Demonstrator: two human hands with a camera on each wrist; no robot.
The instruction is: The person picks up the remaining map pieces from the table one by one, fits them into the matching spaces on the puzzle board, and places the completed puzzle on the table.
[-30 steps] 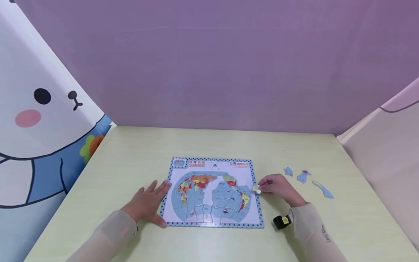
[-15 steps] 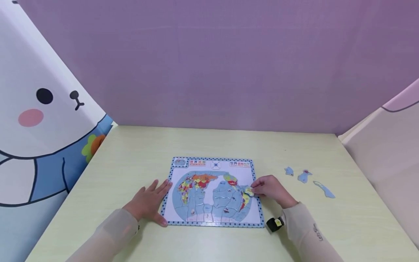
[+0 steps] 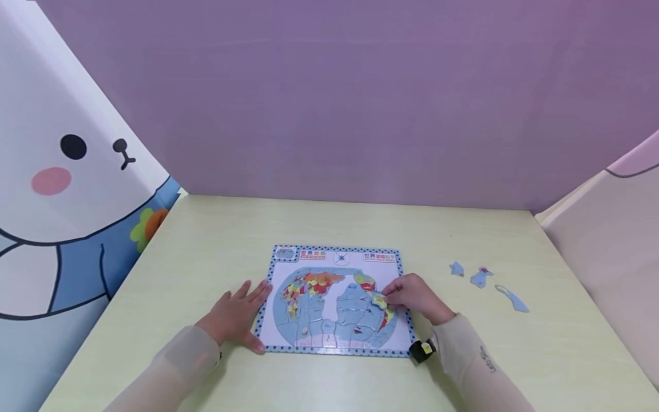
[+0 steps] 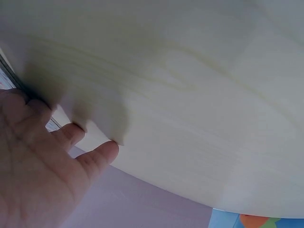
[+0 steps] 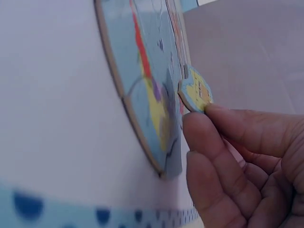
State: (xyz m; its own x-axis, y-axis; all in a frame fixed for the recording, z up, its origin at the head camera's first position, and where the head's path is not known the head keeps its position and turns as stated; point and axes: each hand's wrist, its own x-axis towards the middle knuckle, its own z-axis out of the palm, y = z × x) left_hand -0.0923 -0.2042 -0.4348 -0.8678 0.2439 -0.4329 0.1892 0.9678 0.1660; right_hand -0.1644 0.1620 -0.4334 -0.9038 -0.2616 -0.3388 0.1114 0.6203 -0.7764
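A world map puzzle board (image 3: 334,352) with a dotted blue border lies on the table. My right hand (image 3: 414,296) pinches a small yellow and blue puzzle piece (image 5: 195,90) between thumb and finger. In the right wrist view this piece is tilted above the fitted pieces (image 5: 147,85). My left hand (image 3: 238,315) rests spread along the board's left edge, its fingertips over the border and its thumb at the lower corner. In the left wrist view, the left hand (image 4: 42,161) shows its fingers straight. White backing shows through a gap in the middle of the map.
To the right of the board lie three loose pieces: a small blue piece (image 3: 456,269), a blue piece with a red spot (image 3: 481,277) and a long curved piece (image 3: 512,298). A purple panel (image 3: 350,103) rises behind the table (image 3: 226,223).
My right hand has moved left from the board's right border to over the upper right of the map, carrying the puzzle piece. The left hand keeps its place on the board's edge.
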